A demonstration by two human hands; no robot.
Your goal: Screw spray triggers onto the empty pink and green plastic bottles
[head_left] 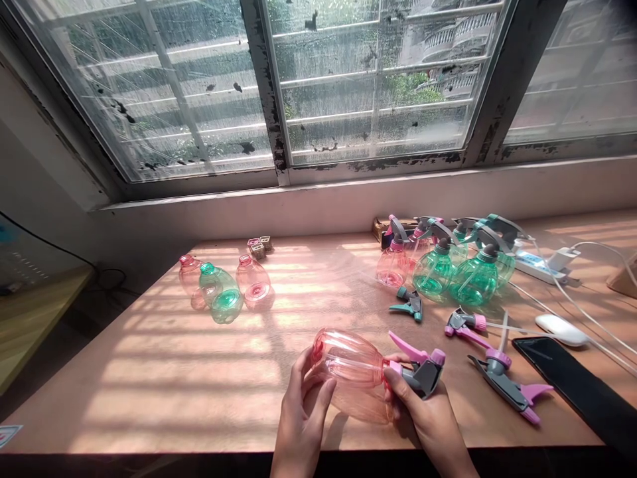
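Observation:
A clear pink spray bottle (351, 358) lies on its side between my hands, above the table's front edge. Around its base end, my left hand (306, 411) is closed with thumb and fingers. At the neck, my right hand (423, 411) grips a grey and pink trigger sprayer head (423, 373) that meets the bottle's mouth; how far it is screwed on I cannot tell. Loose on the table nearby are a teal trigger head (409, 305) and two pink-grey trigger heads, one behind (468, 322) and one in front (510, 385).
Two pink bottles and a green bottle (223, 295) without heads stand at the left. Several bottles with heads, such as a green one (475, 279), stand at the back right. A black phone (562, 378), white mouse (562, 330), power strip (540, 265) and cables lie at the right.

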